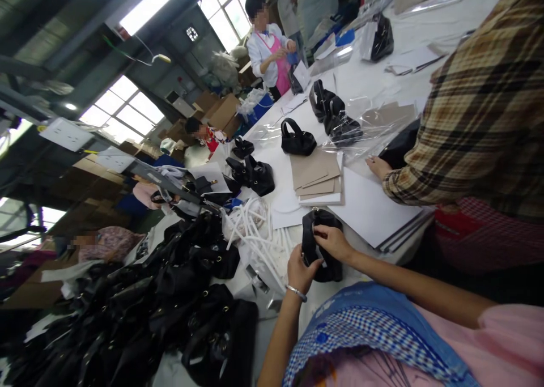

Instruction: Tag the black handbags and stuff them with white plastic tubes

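Observation:
A black handbag lies at the near edge of the white table, just in front of me. My left hand, with a silver bangle at the wrist, grips the bag's near left side, thumb on top. At the bag's upper opening, my right hand pinches the edge with fingers bent. A small pale patch shows inside or on the bag between the hands; what it is I cannot make out. Beyond the bag lies a stack of brown and white cards. White tubular strips lie bunched to the left.
A large heap of black handbags fills the lower left. Large white sheets are stacked on the right, beside a co-worker in a plaid sleeve. More black bags and clear plastic wrap lie farther along the table.

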`<control>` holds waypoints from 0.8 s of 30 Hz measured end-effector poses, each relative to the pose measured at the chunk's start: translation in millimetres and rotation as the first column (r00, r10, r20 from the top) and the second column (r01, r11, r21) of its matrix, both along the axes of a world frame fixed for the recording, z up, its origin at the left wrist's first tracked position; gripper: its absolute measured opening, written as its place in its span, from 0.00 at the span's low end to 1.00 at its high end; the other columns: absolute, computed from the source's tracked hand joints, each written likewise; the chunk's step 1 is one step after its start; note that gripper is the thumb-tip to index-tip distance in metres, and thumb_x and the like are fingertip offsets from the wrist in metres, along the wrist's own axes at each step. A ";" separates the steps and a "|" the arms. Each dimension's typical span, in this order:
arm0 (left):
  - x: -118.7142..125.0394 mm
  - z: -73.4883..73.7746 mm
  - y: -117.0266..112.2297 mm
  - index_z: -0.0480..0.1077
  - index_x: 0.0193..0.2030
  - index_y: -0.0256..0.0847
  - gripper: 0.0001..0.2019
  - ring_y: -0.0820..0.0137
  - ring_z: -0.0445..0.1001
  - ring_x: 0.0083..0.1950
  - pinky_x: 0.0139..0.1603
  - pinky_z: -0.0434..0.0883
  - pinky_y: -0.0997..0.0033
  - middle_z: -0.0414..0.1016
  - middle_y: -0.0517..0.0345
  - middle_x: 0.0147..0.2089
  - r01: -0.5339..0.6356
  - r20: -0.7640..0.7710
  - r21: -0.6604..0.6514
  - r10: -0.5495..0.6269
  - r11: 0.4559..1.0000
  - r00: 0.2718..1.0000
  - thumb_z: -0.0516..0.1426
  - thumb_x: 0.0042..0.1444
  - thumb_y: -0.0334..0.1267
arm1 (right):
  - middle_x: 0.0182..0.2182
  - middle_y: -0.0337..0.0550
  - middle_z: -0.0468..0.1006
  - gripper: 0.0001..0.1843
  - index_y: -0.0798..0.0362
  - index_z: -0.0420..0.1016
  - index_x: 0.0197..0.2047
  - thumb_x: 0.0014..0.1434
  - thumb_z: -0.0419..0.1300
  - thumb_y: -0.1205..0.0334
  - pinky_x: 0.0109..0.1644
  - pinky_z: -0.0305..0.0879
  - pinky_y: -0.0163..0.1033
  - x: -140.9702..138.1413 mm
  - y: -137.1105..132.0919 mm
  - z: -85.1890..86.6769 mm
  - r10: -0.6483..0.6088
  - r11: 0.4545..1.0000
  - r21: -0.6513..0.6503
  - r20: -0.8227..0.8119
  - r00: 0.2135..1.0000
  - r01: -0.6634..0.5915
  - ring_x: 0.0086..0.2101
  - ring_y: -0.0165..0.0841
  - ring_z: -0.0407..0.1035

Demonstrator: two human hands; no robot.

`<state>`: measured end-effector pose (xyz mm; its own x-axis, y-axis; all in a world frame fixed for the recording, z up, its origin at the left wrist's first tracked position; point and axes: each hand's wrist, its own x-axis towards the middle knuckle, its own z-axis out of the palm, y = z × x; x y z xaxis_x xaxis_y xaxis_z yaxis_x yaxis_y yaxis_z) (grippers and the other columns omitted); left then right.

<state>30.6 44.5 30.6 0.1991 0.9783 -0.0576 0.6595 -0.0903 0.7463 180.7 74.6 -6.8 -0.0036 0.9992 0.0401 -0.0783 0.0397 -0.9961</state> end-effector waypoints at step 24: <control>-12.1 2.1 0.4 0.63 0.55 0.41 0.25 0.65 0.70 0.54 0.54 0.70 0.62 0.71 0.50 0.52 0.123 0.345 -0.259 -0.027 0.958 0.938 0.61 0.49 0.31 | 0.33 0.43 0.80 0.15 0.58 0.78 0.37 0.52 0.50 0.74 0.38 0.65 0.33 15.0 7.8 -14.4 0.341 0.935 -0.089 0.484 0.806 -0.342 0.35 0.34 0.73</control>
